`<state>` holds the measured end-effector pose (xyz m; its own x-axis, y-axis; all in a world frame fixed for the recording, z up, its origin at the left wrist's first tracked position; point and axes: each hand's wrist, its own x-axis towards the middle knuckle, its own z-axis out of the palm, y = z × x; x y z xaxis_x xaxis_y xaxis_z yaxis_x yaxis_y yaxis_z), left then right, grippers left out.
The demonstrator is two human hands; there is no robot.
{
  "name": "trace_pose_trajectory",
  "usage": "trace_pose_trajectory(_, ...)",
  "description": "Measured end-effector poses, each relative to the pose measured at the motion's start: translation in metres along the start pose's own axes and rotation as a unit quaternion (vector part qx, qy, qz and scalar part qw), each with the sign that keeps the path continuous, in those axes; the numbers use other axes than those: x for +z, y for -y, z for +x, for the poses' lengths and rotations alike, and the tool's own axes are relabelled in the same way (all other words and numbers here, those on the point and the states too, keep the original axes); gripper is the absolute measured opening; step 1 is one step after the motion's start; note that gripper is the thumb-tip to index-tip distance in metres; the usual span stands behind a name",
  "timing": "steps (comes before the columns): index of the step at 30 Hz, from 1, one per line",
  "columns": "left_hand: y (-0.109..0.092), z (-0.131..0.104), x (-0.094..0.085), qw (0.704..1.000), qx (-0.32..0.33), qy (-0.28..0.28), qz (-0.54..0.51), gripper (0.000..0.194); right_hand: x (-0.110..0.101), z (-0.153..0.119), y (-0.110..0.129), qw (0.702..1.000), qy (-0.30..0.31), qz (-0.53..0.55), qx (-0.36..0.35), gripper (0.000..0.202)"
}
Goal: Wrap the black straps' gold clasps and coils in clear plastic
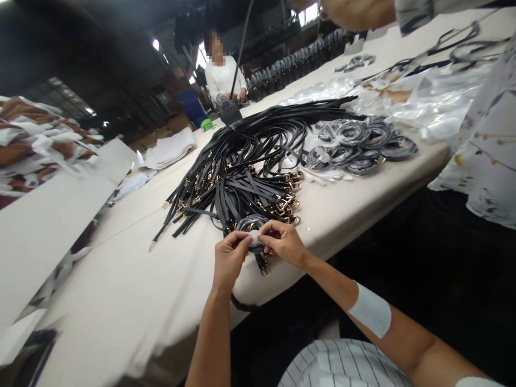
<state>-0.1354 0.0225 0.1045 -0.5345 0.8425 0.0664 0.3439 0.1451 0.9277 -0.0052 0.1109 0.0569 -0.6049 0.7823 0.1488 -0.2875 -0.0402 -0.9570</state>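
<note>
At the near edge of the cloth-covered table, my left hand [231,255] and my right hand [282,242] pinch a small round white piece [254,236] between their fingertips. It lies against a plastic-wrapped coiled strap [250,222], partly hidden by my fingers. Just beyond is a large pile of black straps [242,185] with gold buckles [287,201]. One black strap end with a buckle [265,272] sticks out below my hands. Several wrapped coils [358,142] are heaped to the right of the pile.
The pale table [133,258] runs away diagonally. Folded white sheets [171,149] and a green roll [207,124] lie farther back. Clear plastic [435,99] is at the right. One person [223,78] stands at the far end; another person's patterned clothing [487,145] is at the right.
</note>
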Motion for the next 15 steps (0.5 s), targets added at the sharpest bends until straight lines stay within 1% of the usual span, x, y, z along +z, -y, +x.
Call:
trace_pose_trajectory(2, 0.0, 0.0, 0.002, 0.999, -0.026, -0.013, -0.044, 0.022, 0.0, 0.0, -0.001, 1.0, 0.008, -0.015, -0.019, 0.021)
trace_pose_trajectory(4, -0.001, -0.001, 0.005, 0.997, -0.038, -0.026, -0.066, 0.024, 0.0, 0.0, -0.002, 0.998, 0.011, -0.042, -0.042, 0.021)
trace_pose_trajectory(7, -0.001, -0.005, 0.01, 0.996, -0.029, -0.047, -0.07, 0.024, 0.003, 0.001, -0.002, 0.993, -0.01, -0.094, -0.066, 0.019)
trace_pose_trajectory(10, 0.001, -0.011, 0.015, 0.995, 0.011, -0.079, -0.057, 0.022, 0.006, 0.002, 0.001, 0.985, -0.041, -0.147, -0.079, 0.017)
trace_pose_trajectory(12, 0.002, -0.014, 0.019, 0.993, 0.047, -0.109, -0.029, 0.019, 0.008, 0.003, 0.005, 0.981, -0.052, -0.172, -0.078, 0.017)
trace_pose_trajectory(15, 0.004, -0.016, 0.027, 0.975, 0.142, -0.163, 0.046, 0.012, 0.011, 0.005, 0.011, 0.977, -0.063, -0.192, -0.066, 0.017)
